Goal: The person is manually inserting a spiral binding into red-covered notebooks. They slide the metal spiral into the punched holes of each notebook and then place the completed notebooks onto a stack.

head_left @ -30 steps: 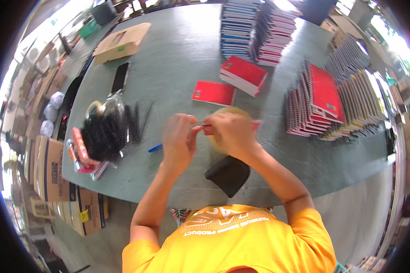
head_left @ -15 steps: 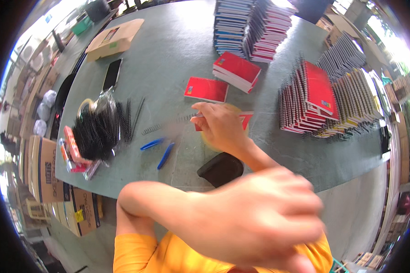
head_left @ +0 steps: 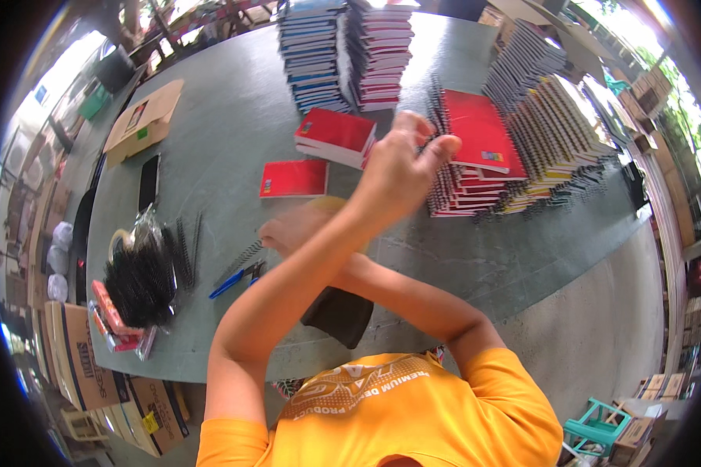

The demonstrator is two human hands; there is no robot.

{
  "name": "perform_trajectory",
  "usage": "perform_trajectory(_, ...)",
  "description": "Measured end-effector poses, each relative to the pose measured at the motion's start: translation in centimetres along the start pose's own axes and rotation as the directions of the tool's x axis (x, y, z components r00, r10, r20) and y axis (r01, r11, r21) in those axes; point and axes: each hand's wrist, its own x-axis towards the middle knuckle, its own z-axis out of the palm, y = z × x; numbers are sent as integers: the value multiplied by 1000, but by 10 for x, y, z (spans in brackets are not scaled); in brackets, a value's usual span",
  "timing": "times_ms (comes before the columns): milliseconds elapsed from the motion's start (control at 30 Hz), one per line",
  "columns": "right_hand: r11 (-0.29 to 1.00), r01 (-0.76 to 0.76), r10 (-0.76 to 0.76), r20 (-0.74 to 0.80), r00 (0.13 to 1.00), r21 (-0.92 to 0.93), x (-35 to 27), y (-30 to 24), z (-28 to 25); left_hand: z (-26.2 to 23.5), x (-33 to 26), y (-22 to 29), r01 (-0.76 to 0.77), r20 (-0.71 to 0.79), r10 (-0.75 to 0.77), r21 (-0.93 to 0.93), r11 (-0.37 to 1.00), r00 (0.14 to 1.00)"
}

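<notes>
A: What is the biggest thing here?

B: The grey-green table [head_left: 234, 117]. Everything sits on it.

A: And on the table?

B: Tall stacks of spiral notebooks [head_left: 553, 132] stand at the far right side of the table. Two more stacks of notebooks [head_left: 343, 47] stand at the far edge. A bundle of black spiral coils [head_left: 140, 280] lies near the left edge of the table, and a flat cardboard box [head_left: 144, 121] lies at the far left corner.

A: Where are the hands?

B: The left hand [head_left: 401, 167] is lifted above the middle of the table, crossing over the other arm. Its fingers are spread and loose, and it has nothing in it. It is close to a stack topped by a red spiral notebook [head_left: 479, 128].

A: And the other one?

B: The right hand [head_left: 288, 233] is low over the middle of the table, blurry, under the left arm. It rests by something yellow [head_left: 327, 205]. I cannot tell how far open it is or if it has hold of that.

A: Any small things?

B: A thin red book [head_left: 294, 178] lies flat at the table's middle, just past the right hand. A blue pen [head_left: 226, 284] lies toward the near edge.
</notes>
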Motion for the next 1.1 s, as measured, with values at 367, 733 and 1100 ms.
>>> perform_trajectory(367, 999, 9, -10, 17, 1000, 38, 6, -6, -16, 40, 18, 20, -188, 135, 158, 240, 952, 978)
perform_trajectory(733, 252, -565, 521, 382, 763, 786, -36, 38, -55, -59, -196, -81, 38, 189, -185, 592, 805, 965)
perform_trajectory(1100, 253, -576, 561, 367, 742, 778, -47, 50, -65, -131, -153, -59, -23, -168, 209, 725, 689, 963)
